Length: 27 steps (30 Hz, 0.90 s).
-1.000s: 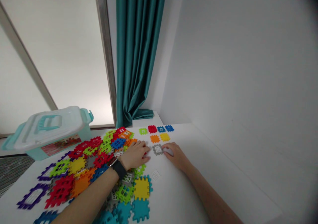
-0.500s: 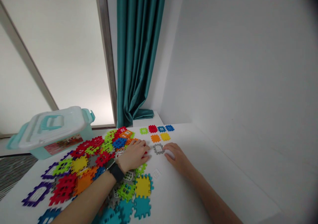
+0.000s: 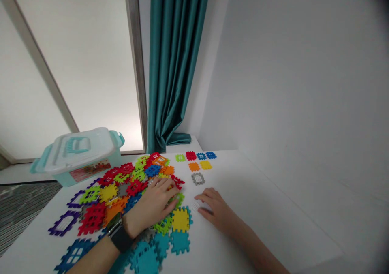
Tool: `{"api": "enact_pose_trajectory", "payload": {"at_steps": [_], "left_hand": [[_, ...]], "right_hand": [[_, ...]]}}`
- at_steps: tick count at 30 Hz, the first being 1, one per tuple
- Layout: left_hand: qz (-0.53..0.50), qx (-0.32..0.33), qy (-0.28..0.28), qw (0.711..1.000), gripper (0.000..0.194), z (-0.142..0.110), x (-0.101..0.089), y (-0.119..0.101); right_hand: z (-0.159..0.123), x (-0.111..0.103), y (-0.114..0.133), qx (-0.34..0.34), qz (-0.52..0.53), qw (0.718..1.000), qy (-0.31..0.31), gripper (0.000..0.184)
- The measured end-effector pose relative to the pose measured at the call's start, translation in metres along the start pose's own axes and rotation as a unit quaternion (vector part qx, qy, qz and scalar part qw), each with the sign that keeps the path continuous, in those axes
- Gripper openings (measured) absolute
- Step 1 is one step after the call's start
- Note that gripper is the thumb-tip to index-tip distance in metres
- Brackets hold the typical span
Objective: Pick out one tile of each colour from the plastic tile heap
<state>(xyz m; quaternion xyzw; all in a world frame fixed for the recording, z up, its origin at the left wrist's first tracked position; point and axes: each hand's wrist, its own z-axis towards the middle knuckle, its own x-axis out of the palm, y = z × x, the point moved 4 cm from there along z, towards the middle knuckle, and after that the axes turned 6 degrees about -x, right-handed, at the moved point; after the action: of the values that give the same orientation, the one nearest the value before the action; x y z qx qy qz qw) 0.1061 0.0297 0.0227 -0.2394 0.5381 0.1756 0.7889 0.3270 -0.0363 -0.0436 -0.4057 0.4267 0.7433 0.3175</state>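
Note:
My left hand (image 3: 156,199), with a dark watch on the wrist, lies over the heap of plastic interlocking tiles (image 3: 91,217). Its fingers are apart, near a red tile (image 3: 177,181) and partly covering green ones. My right hand (image 3: 216,208) is low over the white table with thumb and forefinger parted. Just by those fingertips is a small white window insert (image 3: 195,207), partly hidden; whether they touch it I cannot tell. Beyond the right hand lies a grey tile (image 3: 198,178) with a white window in it.
Single tiles lie in short rows at the back, among them a yellow tile (image 3: 206,165) and an orange tile (image 3: 193,167). A lidded plastic box (image 3: 88,148) stands at the back left. Teal tiles (image 3: 180,242) lie at the near side. A wall (image 3: 288,124) rises on the right.
My right hand has moved from the grey tile toward me, down to the white insert. My left hand has drawn slightly back over the heap. The view has shifted a little left.

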Motion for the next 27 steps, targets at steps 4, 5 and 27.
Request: {"api": "enact_pose_trajectory", "payload": {"at_steps": [4,5,27], "left_hand": [[-0.004,-0.003,-0.037,0.999,0.022,-0.013,-0.001,0.004],[-0.006,-0.006,-0.044,0.999,0.022,-0.016,-0.001,0.005],[-0.156,-0.094,-0.063,0.981,0.012,-0.043,-0.03,0.056]], "right_hand": [[0.004,0.001,0.003,0.012,-0.011,1.0,0.02,0.023],[0.006,0.001,0.003,0.015,-0.012,1.0,0.024,0.021],[0.105,0.006,0.074,0.051,0.272,0.96,-0.052,0.007]]}}
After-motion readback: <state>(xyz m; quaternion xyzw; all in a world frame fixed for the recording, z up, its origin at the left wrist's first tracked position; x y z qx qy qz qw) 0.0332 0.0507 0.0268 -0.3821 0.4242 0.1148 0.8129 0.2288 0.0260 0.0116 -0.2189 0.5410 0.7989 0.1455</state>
